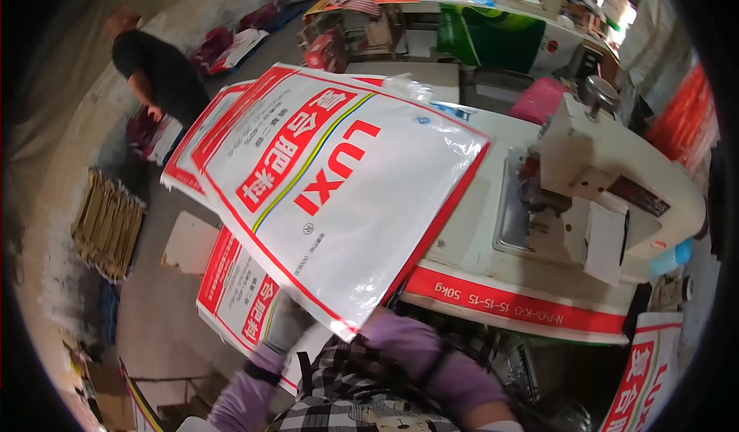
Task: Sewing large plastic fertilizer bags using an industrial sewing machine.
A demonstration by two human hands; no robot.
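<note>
A large white woven sack (pixel 385 178) with red borders and red print lies aslant in front of me, its near corner reaching my checked apron. Under its far left side more sacks of the same kind (pixel 178 162) are stacked. My left hand (pixel 289 323), in a greyish glove, is beside the sack's lower left edge, over another printed sack (pixel 231 278) lower down; its fingers are blurred and partly hidden. My right hand (pixel 376 323) is at the sack's near edge, mostly covered by it, so its fingers do not show.
On the right a cream industrial sewing machine (pixel 616 170) stands on a pale worktable (pixel 481 224). A red-banded sack (pixel 516 303) lies along the table's near edge; another sack (pixel 643 370) is lower right. A person in dark clothes (pixel 158 70) stands far left, beyond a brown bundle (pixel 108 224).
</note>
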